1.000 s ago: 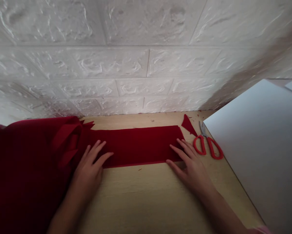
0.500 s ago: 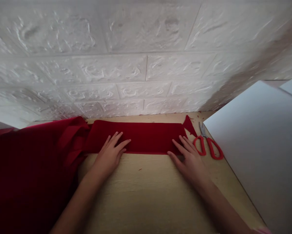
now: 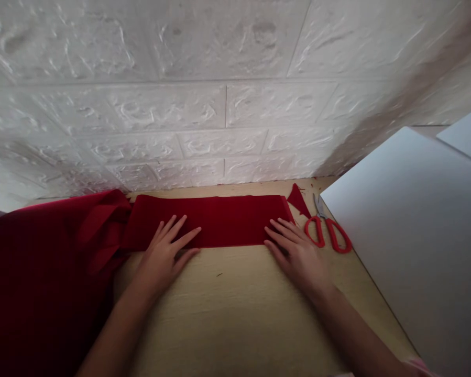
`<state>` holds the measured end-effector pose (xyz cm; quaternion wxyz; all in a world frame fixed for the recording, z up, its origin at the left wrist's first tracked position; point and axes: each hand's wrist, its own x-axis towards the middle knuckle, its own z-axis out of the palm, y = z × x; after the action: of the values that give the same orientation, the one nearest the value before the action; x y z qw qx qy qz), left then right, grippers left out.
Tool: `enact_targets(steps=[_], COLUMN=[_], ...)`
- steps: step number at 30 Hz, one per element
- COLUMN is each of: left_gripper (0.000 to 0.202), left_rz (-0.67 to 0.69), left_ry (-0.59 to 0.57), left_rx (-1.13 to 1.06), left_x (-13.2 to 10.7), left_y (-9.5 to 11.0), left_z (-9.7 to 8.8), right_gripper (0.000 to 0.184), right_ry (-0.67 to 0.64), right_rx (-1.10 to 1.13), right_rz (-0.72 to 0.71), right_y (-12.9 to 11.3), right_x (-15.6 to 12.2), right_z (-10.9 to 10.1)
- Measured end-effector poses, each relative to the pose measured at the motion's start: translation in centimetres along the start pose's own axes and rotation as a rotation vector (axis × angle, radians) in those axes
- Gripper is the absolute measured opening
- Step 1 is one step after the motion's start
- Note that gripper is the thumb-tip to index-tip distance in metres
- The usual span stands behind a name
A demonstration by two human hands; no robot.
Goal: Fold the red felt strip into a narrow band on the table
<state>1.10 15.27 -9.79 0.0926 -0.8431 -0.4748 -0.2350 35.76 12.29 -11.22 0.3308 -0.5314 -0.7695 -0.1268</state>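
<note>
A folded strip of red cloth lies flat along the back of the wooden table. My left hand rests on its left part, fingers spread, the thumb at the near edge. At the right end my right hand lies with fingers stretched over the cloth's near corner. Neither hand grips anything. To the left the strip runs into a large bunched heap of red cloth. Scissors with red handles lie just beyond my right hand, beside a small red scrap of cloth.
A white brick-patterned wall rises right behind the table. On the right a pale, flat-sided panel borders the work surface. A tiny thread lies between my forearms, and small red bits are scattered near the wall.
The view has shifted slightly, so everything sits a little further left. My left thumb has moved away from its fingers, toward the near edge. My right fingers lie closer together on the cloth.
</note>
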Motion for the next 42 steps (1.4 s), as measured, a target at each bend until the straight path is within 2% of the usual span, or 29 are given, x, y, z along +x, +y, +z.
enact_targets(steps=[4,9,17,25,34,39,42], left_gripper=[0.037,0.035,0.042,0.041,0.037,0.043,0.046], left_rz=[0.013,0.009,-0.033,-0.071,-0.117,-0.063,0.045], left_ry=[0.046,0.095,0.100,0.044,0.041,0.054,0.071], left_rx=[0.021,0.052,-0.032,0.092,0.110,0.140,0.152], left_x=[0.0,-0.1,-0.2,-0.1,0.0,0.2,1.0], left_y=[0.4,0.8,0.6,1.3,1.5,0.9,1.9], left_z=[0.0,0.0,0.1,-0.8,-1.0,-1.1,-1.6], right_gripper=[0.034,0.033,0.032,0.028,0.027,0.025,0.024], right_ry=[0.016,0.040,0.092,0.173,0.145,0.106,0.112], right_rx=[-0.020,-0.011,-0.011,-0.007,-0.007,0.012,0.014], right_rz=[-0.037,0.006,0.011,0.019,0.021,0.034,0.048], right_y=[-0.3,-0.4,-0.4,-0.4,-0.7,-0.9,-0.9], right_x=[0.2,0.1,-0.3,-0.4,0.3,0.4,0.2], right_z=[-0.1,-0.2,-0.1,0.3,0.1,0.0,0.1])
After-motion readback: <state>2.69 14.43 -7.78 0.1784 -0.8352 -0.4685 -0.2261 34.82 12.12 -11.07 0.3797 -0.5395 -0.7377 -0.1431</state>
